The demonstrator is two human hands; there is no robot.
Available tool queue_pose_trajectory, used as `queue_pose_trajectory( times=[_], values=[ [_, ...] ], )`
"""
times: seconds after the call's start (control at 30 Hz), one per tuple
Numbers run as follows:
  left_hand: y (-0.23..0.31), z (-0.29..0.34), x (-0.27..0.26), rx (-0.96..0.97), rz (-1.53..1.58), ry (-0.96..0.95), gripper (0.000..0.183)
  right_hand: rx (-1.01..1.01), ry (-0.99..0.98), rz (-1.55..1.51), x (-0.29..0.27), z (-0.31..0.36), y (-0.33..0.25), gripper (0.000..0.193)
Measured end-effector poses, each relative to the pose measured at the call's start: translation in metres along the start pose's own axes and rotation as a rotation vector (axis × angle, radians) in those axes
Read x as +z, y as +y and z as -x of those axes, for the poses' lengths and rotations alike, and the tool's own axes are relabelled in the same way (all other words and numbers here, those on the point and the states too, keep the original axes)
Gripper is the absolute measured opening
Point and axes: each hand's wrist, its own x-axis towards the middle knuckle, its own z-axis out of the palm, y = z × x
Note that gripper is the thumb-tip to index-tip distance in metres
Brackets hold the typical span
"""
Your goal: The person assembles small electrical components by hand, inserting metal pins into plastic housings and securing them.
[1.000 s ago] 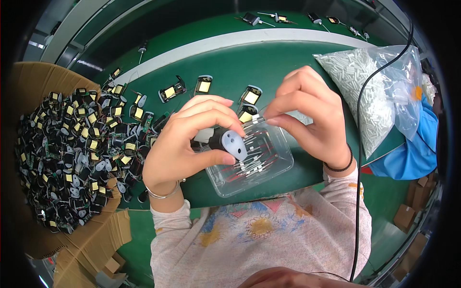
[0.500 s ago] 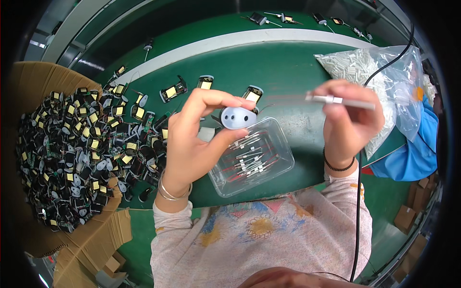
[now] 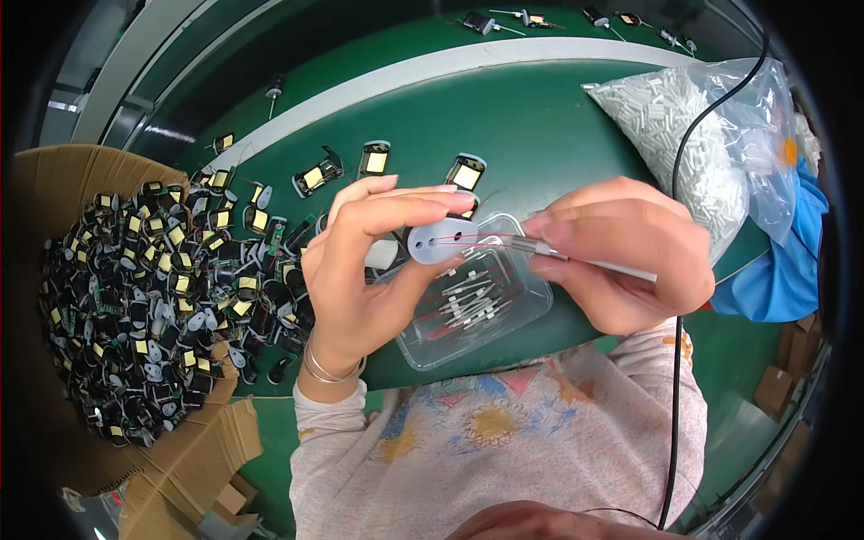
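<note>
Over the clear tray (image 3: 538, 306), the left hand (image 3: 346, 270) pinches the grey cap (image 3: 441, 241); the right hand (image 3: 630, 238) grips a white rod (image 3: 630, 271), red wires (image 3: 486, 238) spanning between. Light, surely; wires look flimsy, so rod and cap rim suit fingers best.

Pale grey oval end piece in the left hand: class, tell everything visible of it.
The end piece has a smooth oval face that looks like plastic, pale grey, with three holes along it, the rightmost dark. The left hand pinches it, thumb below and fingers above, its face turned toward the camera and its length roughly sideways. It shows at the upper left of the clear tray. Thin red wires run across its face toward the right hand; whether they enter a hole is unclear.
</note>
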Motion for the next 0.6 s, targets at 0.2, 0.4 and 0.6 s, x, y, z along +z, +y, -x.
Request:
queue_pose_trajectory(
  times=[0.2, 0.4, 0.6],
  values=[
    [0.0011, -0.0023, -0.0006, 0.033, -0.088, 0.003, 0.033, -0.048, 0.04, 0.012, 0.0007, 0.0041, -0.0011, 0.031],
    [0.0037, 0.0003, -0.0002, 0.05, -0.17, 0.024, 0.032, -0.135, -0.016, 0.023, -0.0012, 0.0052, -0.0028, 0.029],
    [0.0072, 0.0001, -0.0003, 0.041, -0.134, 0.022, 0.033, 0.016, 0.045, -0.092, 0.0012, 0.0022, -0.0017, 0.027]
  ],
)
